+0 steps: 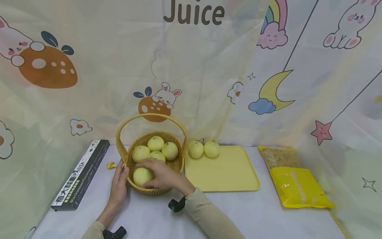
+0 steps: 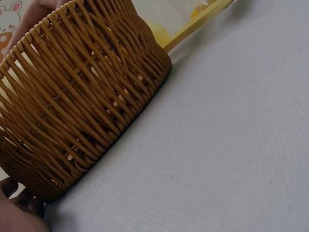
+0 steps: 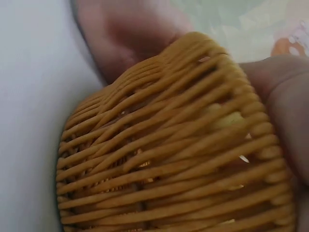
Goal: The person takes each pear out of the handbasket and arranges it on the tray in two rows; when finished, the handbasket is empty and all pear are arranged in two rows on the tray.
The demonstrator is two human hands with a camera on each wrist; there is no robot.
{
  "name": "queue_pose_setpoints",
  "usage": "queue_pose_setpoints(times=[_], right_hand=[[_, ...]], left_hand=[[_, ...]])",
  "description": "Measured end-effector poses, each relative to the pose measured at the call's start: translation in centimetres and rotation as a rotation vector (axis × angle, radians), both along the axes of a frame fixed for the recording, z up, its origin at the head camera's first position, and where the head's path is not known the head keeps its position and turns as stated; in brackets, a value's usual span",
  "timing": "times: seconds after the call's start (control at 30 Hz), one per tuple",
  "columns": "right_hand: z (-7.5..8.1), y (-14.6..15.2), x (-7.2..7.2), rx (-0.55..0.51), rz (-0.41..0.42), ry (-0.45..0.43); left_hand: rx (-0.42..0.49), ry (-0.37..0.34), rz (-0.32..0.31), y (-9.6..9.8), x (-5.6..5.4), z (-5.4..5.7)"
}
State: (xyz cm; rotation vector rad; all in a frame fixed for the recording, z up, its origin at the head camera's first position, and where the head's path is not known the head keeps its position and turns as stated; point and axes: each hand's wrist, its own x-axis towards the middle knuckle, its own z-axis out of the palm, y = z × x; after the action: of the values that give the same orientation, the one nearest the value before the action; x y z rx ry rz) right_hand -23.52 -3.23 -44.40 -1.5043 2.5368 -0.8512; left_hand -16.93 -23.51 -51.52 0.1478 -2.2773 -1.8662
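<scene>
Basket (image 1: 152, 192) under right hand (image 1: 162, 174): woven, bumpy, wood-like. Fruit (image 1: 142, 177) by its fingers: smooth skin. Tray (image 1: 222, 174) right of hand: smooth, plastic-looking. Bag (image 1: 298, 186) farther right: shiny, crinkly plastic.

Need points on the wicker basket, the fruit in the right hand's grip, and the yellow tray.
Wicker basket (image 2: 91, 92): left wrist view, woven outer wall.
Gripped fruit (image 1: 141, 177): head view, middle of its uncovered skin.
Yellow tray (image 1: 223, 172): head view, bare flat surface.

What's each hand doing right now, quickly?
Left hand: open, resting against the left side of the basket.
Right hand: closed around the front yellow-green fruit, inside the basket.
</scene>
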Motion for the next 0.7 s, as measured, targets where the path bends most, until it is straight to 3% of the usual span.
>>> queue_pose_setpoints(times=[0.23,0.43,0.7], right_hand=[[-0.4,0.7,-0.6,-0.253,-0.058,-0.121],[-0.5,0.8,-0.3,-0.335,-0.143,-0.214],[-0.1,1.4,-0.1,-0.367,-0.136,-0.350]], left_hand=[[-0.014,-0.013,-0.013,0.0,0.0,0.0],[-0.022,-0.001,-0.009,0.1,0.0,0.1],[-0.025,-0.010,-0.002,0.2,0.1,0.2]])
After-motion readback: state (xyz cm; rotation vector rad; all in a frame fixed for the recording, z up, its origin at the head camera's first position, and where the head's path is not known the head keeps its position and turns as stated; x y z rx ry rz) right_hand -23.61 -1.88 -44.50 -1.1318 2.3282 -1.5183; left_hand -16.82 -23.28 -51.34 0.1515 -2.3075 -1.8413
